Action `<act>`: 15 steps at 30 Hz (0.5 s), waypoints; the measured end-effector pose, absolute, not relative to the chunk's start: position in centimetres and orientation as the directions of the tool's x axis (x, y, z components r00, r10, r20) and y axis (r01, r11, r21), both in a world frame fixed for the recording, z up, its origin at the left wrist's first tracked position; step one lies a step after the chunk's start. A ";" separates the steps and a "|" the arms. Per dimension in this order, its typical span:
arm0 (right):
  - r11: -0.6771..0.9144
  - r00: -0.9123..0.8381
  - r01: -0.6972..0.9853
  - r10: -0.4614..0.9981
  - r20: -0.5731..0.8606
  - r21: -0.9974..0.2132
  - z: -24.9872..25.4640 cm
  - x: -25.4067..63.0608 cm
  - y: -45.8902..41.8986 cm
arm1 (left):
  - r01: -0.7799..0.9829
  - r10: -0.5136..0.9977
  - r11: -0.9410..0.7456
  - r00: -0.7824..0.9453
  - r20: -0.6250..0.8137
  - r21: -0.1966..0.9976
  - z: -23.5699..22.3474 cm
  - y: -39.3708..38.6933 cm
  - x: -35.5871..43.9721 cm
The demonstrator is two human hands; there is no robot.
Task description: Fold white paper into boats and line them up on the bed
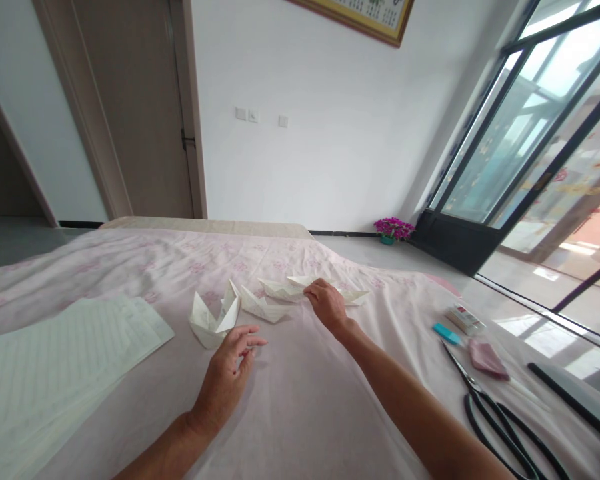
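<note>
Several folded paper boats stand in a loose row on the pink cloth. The nearest and tallest paper boat [211, 327] is at the left, with pointed ends up. My left hand [233, 357] is just in front of it, fingers apart and holding nothing. A flatter paper boat [265, 309] lies to its right. Behind that is another paper boat [281, 290]. My right hand [327, 301] is closed at the row's right part, its fingertips at a paper boat [355, 297] partly hidden behind the hand. Whether the fingers pinch its edge is hard to make out.
Lined paper sheets [70, 360] lie stacked at the left. At the right are black-handled scissors [495, 407], a blue eraser-like block [447, 333], a small clear-and-white pack [465, 319], a pink cloth piece [487, 359] and a long black object [575, 400].
</note>
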State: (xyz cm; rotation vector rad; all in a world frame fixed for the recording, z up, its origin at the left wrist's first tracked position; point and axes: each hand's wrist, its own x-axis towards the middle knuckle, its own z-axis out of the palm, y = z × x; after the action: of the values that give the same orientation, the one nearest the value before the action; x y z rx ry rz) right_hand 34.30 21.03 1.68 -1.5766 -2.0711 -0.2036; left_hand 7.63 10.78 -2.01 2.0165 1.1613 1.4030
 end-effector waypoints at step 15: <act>0.298 -0.199 0.945 0.848 0.492 -0.132 1.6 34.2 21.5 | 0.412 0.816 -0.568 0.167 0.554 0.713 -1.8 10.6 7.7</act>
State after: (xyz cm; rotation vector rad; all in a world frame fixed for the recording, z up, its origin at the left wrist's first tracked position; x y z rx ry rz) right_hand 34.23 21.52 1.60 -1.5942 -2.0964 -0.2726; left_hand 7.69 10.59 -1.76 2.0515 1.1626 1.3724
